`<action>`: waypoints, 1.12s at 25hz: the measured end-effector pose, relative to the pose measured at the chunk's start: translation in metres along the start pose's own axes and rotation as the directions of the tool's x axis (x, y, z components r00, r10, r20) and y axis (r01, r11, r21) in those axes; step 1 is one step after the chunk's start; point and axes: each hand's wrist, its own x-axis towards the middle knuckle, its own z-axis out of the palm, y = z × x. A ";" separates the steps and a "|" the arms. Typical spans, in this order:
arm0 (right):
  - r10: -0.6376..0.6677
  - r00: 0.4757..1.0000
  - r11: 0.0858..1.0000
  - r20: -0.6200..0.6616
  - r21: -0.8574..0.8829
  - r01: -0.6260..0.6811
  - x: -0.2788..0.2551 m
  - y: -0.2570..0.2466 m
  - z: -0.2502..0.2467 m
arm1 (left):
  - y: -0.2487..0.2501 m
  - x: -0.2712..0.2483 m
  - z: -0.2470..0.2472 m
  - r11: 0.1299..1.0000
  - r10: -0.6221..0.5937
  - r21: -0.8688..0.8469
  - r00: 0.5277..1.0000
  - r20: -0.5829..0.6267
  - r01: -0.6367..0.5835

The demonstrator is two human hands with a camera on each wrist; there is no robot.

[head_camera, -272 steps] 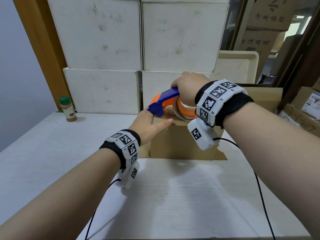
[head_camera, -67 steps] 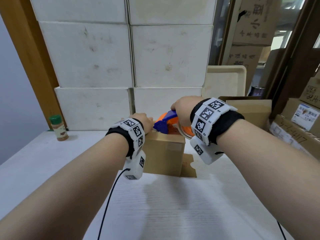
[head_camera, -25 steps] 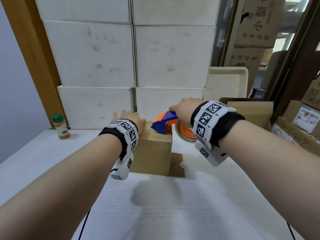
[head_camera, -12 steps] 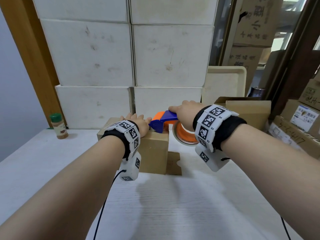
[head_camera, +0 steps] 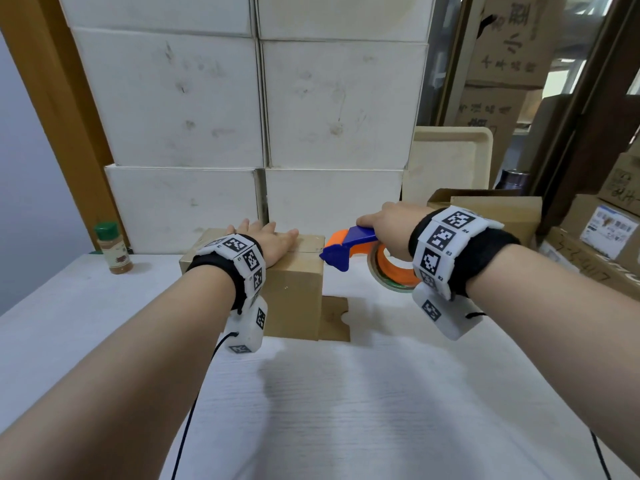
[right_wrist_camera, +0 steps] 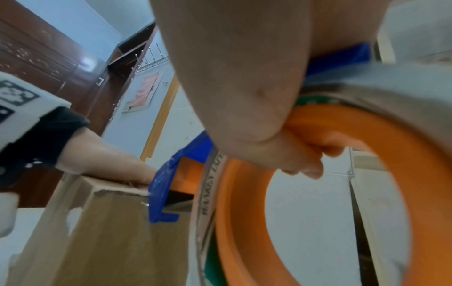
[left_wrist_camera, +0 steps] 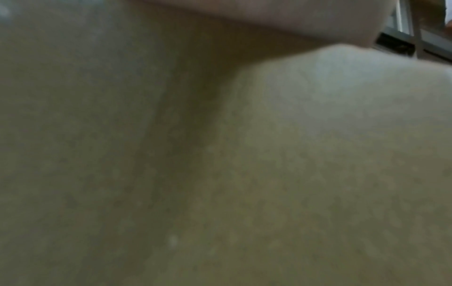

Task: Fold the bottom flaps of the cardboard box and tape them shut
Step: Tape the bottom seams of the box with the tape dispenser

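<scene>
A small brown cardboard box (head_camera: pixel 294 299) stands on the white table, its folded flaps facing up. My left hand (head_camera: pixel 268 242) lies flat on top of the box with straight fingers, pressing the flaps down. My right hand (head_camera: pixel 388 223) grips the orange and blue tape dispenser (head_camera: pixel 349 249), whose blue nose sits at the box's right top edge (right_wrist_camera: pixel 159 193). In the right wrist view my fingers (right_wrist_camera: pixel 300 154) curl through the orange tape roll (right_wrist_camera: pixel 305 193). The left wrist view is filled by blurred cardboard (left_wrist_camera: pixel 293 174).
A loose box flap (head_camera: pixel 334 318) lies flat on the table (head_camera: pixel 346 410) at the box's right foot. White cartons (head_camera: pixel 259 116) are stacked behind. A green-capped spice jar (head_camera: pixel 112 247) stands at the left, brown cartons (head_camera: pixel 588 244) at the right.
The dispenser has slid right along the box top to its right edge. My left hand has moved from beside the dispenser's nose and now lies flat on the box top.
</scene>
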 end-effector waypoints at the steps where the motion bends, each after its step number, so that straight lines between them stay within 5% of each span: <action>1: -0.002 1.000 1.000 -0.003 -0.002 0.002 0.000 0.001 -0.001 | -0.001 0.000 0.000 1.000 -0.002 -0.003 1.000 -0.001 0.002; 12: 0.017 1.000 1.000 0.008 -0.008 -0.017 -0.001 0.000 -0.001 | 0.008 -0.012 -0.010 0.999 0.040 0.022 0.999 -0.002 -0.040; 19: 0.020 1.000 0.998 -0.013 0.054 -0.019 0.001 -0.001 0.008 | 0.038 -0.023 -0.003 0.967 0.238 0.092 0.971 0.017 -0.239; 28: 0.042 0.998 0.958 -0.057 0.286 -0.023 0.006 -0.007 0.026 | 0.019 -0.003 0.004 0.978 0.203 0.038 0.979 0.029 -0.204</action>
